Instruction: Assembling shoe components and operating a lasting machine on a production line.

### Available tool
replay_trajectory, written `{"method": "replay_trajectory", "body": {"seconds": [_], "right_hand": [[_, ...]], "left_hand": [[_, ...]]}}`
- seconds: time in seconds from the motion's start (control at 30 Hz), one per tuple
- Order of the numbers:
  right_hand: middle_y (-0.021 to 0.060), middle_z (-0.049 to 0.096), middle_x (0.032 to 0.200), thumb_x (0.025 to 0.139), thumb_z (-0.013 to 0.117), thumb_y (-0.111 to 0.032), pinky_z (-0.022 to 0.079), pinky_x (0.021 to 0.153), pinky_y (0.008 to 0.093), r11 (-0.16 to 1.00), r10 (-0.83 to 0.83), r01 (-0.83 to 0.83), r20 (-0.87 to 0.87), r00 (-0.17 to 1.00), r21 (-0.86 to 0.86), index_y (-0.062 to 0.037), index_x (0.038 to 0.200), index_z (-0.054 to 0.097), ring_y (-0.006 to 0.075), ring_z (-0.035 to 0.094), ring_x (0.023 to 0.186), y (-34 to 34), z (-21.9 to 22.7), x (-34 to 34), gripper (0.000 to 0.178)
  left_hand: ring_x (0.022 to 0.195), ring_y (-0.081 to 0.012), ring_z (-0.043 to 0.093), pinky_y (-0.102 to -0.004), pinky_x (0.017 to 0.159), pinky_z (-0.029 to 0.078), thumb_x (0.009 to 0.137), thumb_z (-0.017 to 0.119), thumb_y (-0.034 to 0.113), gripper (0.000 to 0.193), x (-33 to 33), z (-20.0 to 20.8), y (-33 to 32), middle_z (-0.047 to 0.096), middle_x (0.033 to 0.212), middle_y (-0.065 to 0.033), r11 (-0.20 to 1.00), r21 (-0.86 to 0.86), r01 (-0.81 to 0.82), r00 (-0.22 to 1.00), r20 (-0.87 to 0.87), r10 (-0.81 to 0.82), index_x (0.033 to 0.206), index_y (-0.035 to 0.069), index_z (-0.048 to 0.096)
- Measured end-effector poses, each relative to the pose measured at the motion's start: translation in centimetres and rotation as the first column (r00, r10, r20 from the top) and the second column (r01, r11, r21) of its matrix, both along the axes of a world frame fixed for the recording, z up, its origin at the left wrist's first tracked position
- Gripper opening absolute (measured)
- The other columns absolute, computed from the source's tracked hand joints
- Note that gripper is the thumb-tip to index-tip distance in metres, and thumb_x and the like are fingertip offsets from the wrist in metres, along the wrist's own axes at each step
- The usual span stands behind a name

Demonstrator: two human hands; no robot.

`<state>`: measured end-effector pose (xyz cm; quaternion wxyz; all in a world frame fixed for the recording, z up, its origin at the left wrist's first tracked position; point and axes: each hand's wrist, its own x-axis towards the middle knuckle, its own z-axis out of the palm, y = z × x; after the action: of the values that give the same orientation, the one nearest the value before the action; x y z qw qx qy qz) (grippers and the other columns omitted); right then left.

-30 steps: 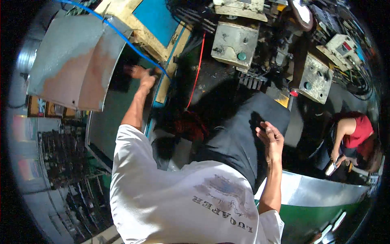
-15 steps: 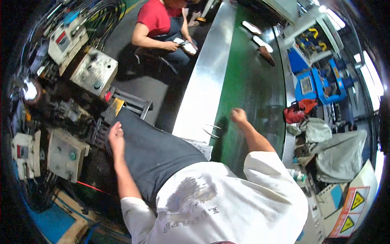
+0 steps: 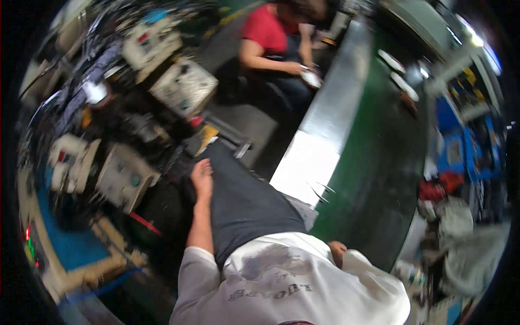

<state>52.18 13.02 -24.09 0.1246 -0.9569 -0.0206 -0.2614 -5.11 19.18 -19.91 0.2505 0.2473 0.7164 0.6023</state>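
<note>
My left hand (image 3: pixel 202 176) hangs beside my dark-trousered thigh, its fingers loosely bent and slightly blurred, with nothing in them. Close in at my waist is my right hand (image 3: pixel 337 252), partly hidden by the white sleeve; its fingers cannot be made out. Between my body and the green conveyor belt (image 3: pixel 379 179) runs a shiny metal ledge (image 3: pixel 319 146). Thin, curved, pale prongs (image 3: pixel 322 192) stick out over the belt's near edge, apart from both hands. Pale soles (image 3: pixel 391 61) and a brown shoe (image 3: pixel 409 104) lie far down the belt.
Left of me stand machines with a pale control box (image 3: pixel 184 86) and another (image 3: pixel 125 177). A seated person (image 3: pixel 268 46) in red holds a white-soled shoe (image 3: pixel 311 79) across the ledge. Right of the belt are a blue machine (image 3: pixel 460 146), red cloth (image 3: pixel 441 187) and grey covers (image 3: pixel 471 257).
My right hand has drawn back from above the belt to my waist. The whole view has turned, shifting the scene rightward. My left hand stays by my thigh.
</note>
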Motion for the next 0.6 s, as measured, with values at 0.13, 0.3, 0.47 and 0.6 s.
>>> {"method": "replay_trajectory", "body": {"seconds": [0.13, 0.3, 0.47, 0.6], "right_hand": [[0.0253, 0.070, 0.119, 0.089, 0.075, -0.035, 0.052, 0.095, 0.0563, 0.939, 0.335, -0.342, -0.149, 0.930, -0.024, -0.0026, 0.128, 0.069, 0.0433, 0.064, 0.108, 3.2, 1.6, -2.2, 0.051], [0.0244, 0.069, 0.119, 0.089, 0.074, -0.031, 0.052, 0.095, 0.0541, 0.814, 0.543, -0.577, -0.269, 0.795, -0.062, -0.0023, 0.129, 0.068, 0.0410, 0.064, 0.108, 6.2, 1.7, 1.8, 0.050], [0.0234, 0.069, 0.119, 0.089, 0.072, -0.028, 0.053, 0.094, 0.0520, 0.736, 0.602, -0.671, -0.365, 0.710, -0.092, -0.0021, 0.131, 0.067, 0.0387, 0.064, 0.108, 7.0, 1.1, 6.6, 0.049], [0.0226, 0.069, 0.120, 0.090, 0.071, -0.025, 0.053, 0.094, 0.0502, 0.679, 0.628, -0.727, -0.430, 0.649, -0.107, -0.0018, 0.132, 0.066, 0.0368, 0.064, 0.108, 7.3, 1.1, 9.7, 0.048]], "left_hand": [[0.098, -0.0150, 0.068, -0.0298, 0.082, 0.058, 0.101, 0.058, -0.001, 0.027, 1.8, -0.7, 1.8, 0.073, 0.110, -0.0085, 1.000, 0.020, -0.010, 0.997, 0.076, 0.008, 0.125, 0.001, 0.072], [0.098, -0.0170, 0.069, -0.0331, 0.085, 0.058, 0.103, 0.054, -0.001, 0.030, 2.0, 0.9, 1.2, 0.072, 0.116, -0.0118, 0.997, -0.035, -0.068, 0.994, 0.080, 0.071, 0.128, -0.002, 0.070], [0.097, -0.0160, 0.069, -0.0295, 0.080, 0.057, 0.103, 0.052, -0.003, 0.026, 2.2, 1.9, 1.4, 0.073, 0.113, -0.0103, 0.990, -0.136, -0.037, 0.997, 0.058, 0.045, 0.121, -0.003, 0.071], [0.087, -0.0134, 0.066, -0.0283, 0.075, 0.057, 0.103, 0.053, -0.002, 0.025, 2.1, 0.3, 1.0, 0.072, 0.109, -0.0095, 0.994, -0.072, -0.078, 0.988, 0.124, 0.086, 0.120, -0.003, 0.072]]}}
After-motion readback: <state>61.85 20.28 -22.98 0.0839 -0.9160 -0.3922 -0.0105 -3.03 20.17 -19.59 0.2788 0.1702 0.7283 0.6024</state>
